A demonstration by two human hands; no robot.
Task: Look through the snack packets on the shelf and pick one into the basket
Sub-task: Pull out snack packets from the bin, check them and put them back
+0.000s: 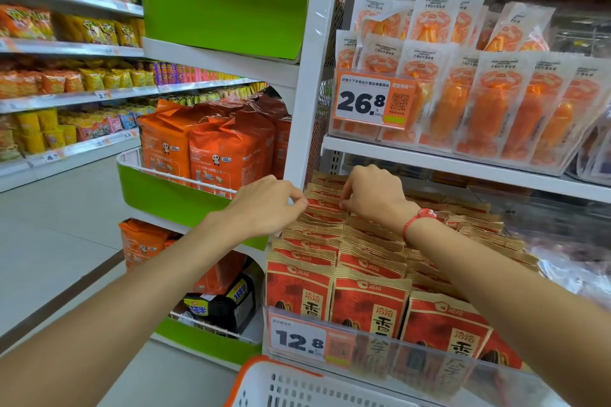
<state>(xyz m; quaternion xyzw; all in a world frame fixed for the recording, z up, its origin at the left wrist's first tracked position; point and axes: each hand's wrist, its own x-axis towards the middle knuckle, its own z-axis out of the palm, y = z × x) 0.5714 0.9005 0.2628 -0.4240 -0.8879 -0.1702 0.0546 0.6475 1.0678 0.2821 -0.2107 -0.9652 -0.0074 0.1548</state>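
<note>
Both forearms are bare; a red woven bracelet [417, 221] circles the right wrist.

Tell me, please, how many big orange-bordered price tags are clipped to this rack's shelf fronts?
2. The 26.8 tag hangs on the upper bin with the pale crab-stick packets; the 12.8 tag sits on the lower bin front, above the basket. Others may lie outside the view.
</note>
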